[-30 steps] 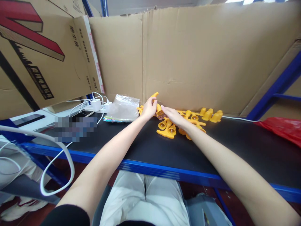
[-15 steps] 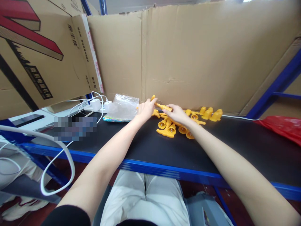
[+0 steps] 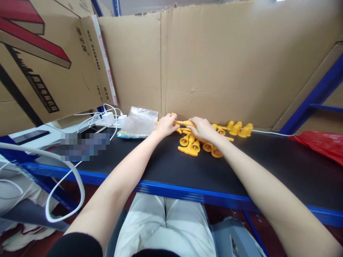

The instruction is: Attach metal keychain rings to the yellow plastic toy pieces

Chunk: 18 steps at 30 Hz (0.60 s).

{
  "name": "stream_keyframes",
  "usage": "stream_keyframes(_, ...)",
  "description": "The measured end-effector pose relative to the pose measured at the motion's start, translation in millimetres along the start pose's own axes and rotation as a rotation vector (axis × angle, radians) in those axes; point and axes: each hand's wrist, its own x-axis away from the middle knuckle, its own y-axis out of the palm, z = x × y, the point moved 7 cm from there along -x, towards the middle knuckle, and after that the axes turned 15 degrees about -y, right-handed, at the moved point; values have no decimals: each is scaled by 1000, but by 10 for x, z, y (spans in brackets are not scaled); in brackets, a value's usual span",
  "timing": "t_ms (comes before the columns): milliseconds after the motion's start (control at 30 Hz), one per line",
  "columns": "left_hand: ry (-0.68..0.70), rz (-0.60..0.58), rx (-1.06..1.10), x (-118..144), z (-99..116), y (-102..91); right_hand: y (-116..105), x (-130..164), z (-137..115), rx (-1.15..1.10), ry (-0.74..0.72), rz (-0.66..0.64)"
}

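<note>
A yellow plastic piece with a narrow ribbed shaft (image 3: 184,123) lies level between my two hands at the back of the black tabletop. My left hand (image 3: 166,125) is closed around its left end. My right hand (image 3: 202,129) grips the other end, which its fingers mostly hide. Just below and between the hands lie several similar yellow pieces with cup-shaped ends (image 3: 195,146), their hollow mouths facing me. A curved yellow handle (image 3: 188,151) lies at the front of this pile, and my right wrist passes over part of it.
Several yellow cups (image 3: 242,130) stand upright right of the pile. Left of my hands lies a clear plastic bag (image 3: 142,119), beside white chargers (image 3: 108,118) and cables. A red bag (image 3: 321,142) lies far right. Tall cardboard (image 3: 214,64) walls the back; a blue rail (image 3: 187,194) edges the table.
The yellow piece between my hands has come down from a tilt to nearly level. My left fingers have lowered over its end, and my right hand has shifted slightly over the other.
</note>
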Motion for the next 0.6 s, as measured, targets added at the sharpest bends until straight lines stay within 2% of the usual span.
stream_keyframes(133,15,-48,34,-15,10,55,-38,14,-24,166,-91,-56)
stream_keyframes(267,34,-63,37,-9,8,76,-61,26,-40,194,-101,-87)
stream_keyframes(467,74,3,13,77,84,-41,-7,45,46,95,37,-144)
stream_keyframes(600,82,11,24,102,124,-84,65,58,125,-105,130,-92)
